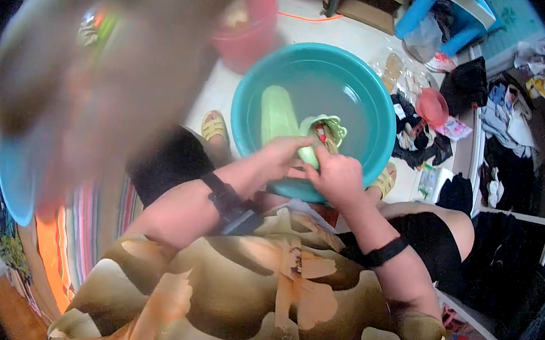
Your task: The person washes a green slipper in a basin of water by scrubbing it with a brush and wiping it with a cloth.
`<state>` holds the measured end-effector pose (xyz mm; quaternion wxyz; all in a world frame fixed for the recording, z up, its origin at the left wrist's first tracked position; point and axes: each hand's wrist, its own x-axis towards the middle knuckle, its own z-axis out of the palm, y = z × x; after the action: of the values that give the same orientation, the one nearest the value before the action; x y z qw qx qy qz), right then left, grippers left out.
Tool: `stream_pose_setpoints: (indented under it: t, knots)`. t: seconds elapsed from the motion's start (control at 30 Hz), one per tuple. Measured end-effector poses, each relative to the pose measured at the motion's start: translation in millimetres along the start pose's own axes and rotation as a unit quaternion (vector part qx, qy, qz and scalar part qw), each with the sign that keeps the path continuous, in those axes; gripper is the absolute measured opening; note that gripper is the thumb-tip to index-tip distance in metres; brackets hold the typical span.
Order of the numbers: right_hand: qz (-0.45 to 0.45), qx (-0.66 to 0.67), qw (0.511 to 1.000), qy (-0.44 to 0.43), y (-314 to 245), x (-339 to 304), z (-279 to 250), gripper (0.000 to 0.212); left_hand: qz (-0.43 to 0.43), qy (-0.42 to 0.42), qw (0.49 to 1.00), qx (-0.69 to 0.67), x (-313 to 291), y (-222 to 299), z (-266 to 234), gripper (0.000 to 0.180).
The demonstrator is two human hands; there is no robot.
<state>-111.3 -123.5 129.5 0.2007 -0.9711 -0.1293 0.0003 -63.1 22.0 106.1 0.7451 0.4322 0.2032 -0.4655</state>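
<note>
Clearly the biggest mass is a blurred, brownish-grey shape point(145, 57) filling the upper left of the frame, too close and smeared to name. Next, the person's tan and dark brown patterned top point(311, 307) spreads over the lower centre. A round teal basin point(249, 111) stands at the upper centre, with cloudy water point(324, 92) inside. Striped cloth point(83, 230) hangs at the lower left, and a pinkish-red bucket point(252, 52) stands just beyond the basin's upper left side. A black strap with a dark device point(234, 216) sits on the left forearm.

In the left part of the basin lies a long, pale green piece point(278, 114), smooth and rounded at its far end. The left hand point(287, 158) grips a pale green shoe-like item point(308, 155) over the basin's near part, at the centre of the frame; its scalloped opening points to the upper right. The right hand point(338, 178) is curled against this item, thumb by the opening; I cannot tell what its fingers grip.

Smaller still, a red plastic dipper point(432, 106) lies right of the basin, yellow sandals point(213, 125) flank it, and a small red-and-white piece point(321, 132) shows inside the opening.
</note>
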Motion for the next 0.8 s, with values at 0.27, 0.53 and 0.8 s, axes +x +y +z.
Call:
stream_pose_setpoints:
  t: [0.27, 0.53, 0.8]
  knots:
    - [0.079, 0.118, 0.990, 0.024, 53.2, 12.6, -12.5, 0.027, -0.021, 0.157, 0.986, 0.058, 16.5, -14.9, -43.7, 0.039]
    - [0.396, 0.336, 0.837, 0.170, 196.8, 20.0, -27.0, 0.026, -0.070, 0.207, 0.974, 0.058, 15.3, -3.2, -49.7, 0.037]
    - [0.531, 0.321, 0.783, -0.048, 229.8, -23.1, -49.9, 0.024, -0.064, 0.209, 0.973, 0.076, 30.1, -0.2, -38.0, 0.040]
